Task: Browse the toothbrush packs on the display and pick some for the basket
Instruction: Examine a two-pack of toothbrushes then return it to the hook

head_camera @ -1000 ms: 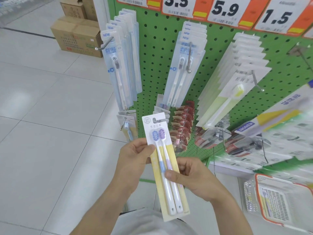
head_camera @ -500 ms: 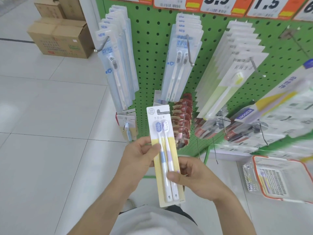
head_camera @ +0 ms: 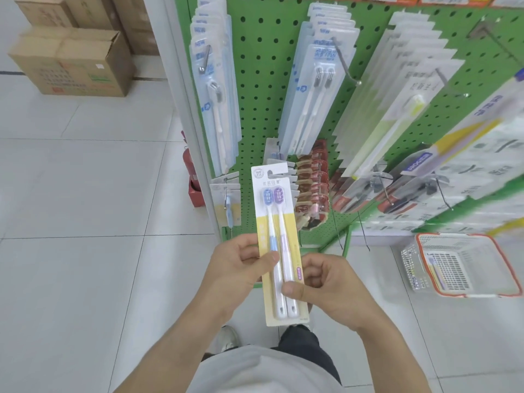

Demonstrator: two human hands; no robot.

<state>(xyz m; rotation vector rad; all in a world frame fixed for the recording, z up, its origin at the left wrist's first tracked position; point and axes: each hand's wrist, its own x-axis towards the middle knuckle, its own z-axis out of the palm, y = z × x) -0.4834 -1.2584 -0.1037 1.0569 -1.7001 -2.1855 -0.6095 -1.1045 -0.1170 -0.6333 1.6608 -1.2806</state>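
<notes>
While both hands grip it, the two-toothbrush pack (head_camera: 279,248) stands upright, brush heads up. Left hand (head_camera: 236,268) pinches its left edge, thumb in front; right hand (head_camera: 326,282) pinches low on its right edge. Close behind is the green pegboard (head_camera: 263,80). White floor (head_camera: 85,251) lies open at left. Down right sits the red-rimmed basket (head_camera: 510,276).

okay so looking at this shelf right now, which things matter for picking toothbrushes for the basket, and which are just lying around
Part of the job:
- two-brush pack, gripped by the left hand and right hand
- hanging toothbrush packs on the green pegboard
- basket on the floor, one pack already inside

Just lying about:
- cardboard boxes
- red fire extinguisher
</notes>
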